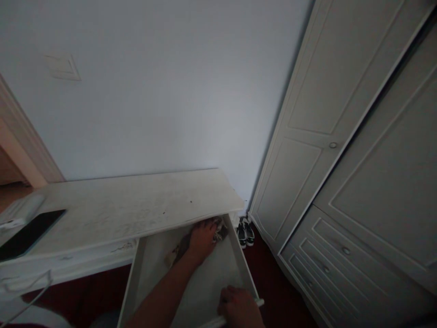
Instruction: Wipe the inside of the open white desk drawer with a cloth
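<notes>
A pulled-out white drawer (218, 273) juts from the desk. At its back lies a crumpled brown and beige patterned cloth (220, 230), its ends showing on both sides of my left hand (203, 239). That hand rests on top of the cloth, fingers stretched forward over it; the fingertips are dim. My right hand (239, 306) is curled over the drawer's front panel at the near right corner, thumb side inward. A white knob or edge piece pokes out just beside it. The rest of the drawer floor around my forearm is bare.
The white desk top (143, 196) runs along the wall, with a dark flat tablet-like object (30, 232) and white items at left. Black-and-white shoes (246, 232) stand on the dark red floor, by a white wardrobe (307, 168). A pale cable (30, 300) hangs lower left.
</notes>
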Action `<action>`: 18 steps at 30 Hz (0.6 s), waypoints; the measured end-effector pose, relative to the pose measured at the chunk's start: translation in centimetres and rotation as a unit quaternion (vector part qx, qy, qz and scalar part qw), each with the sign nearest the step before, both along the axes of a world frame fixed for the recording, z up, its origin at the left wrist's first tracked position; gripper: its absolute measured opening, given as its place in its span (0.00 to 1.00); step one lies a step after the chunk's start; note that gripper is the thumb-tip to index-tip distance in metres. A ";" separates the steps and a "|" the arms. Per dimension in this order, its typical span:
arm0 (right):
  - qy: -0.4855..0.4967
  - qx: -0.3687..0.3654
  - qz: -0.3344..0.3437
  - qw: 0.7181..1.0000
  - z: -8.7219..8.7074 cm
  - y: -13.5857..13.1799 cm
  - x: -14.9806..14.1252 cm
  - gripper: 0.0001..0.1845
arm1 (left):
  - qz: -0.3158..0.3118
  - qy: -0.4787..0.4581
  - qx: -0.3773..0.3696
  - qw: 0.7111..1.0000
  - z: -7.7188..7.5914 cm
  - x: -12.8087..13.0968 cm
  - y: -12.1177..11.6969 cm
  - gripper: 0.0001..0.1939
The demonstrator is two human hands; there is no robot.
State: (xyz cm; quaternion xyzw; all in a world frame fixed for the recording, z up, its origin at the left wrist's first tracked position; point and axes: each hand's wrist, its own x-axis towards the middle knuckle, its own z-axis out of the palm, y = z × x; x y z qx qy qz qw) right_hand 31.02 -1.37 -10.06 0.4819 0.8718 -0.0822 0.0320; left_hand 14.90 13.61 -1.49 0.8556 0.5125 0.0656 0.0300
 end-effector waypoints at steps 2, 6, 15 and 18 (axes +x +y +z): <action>-0.003 0.014 0.001 1.000 -0.8 0.0 0.2 0.07 | -0.028 -0.005 -0.008 1.000 -0.3 1.9 -1.0 0.29; 0.001 0.033 0.000 0.999 -1.8 -0.1 0.6 0.04 | -0.090 -0.012 -0.028 0.995 -1.1 3.7 -3.5 0.28; 0.023 0.094 0.029 0.995 -3.6 -0.1 1.3 0.05 | -0.263 -0.002 -0.149 0.953 -2.0 0.3 -7.3 0.19; 0.090 0.070 0.023 0.993 -2.5 -0.4 1.5 0.10 | -0.287 0.003 -0.168 0.943 -2.5 -0.7 -8.3 0.16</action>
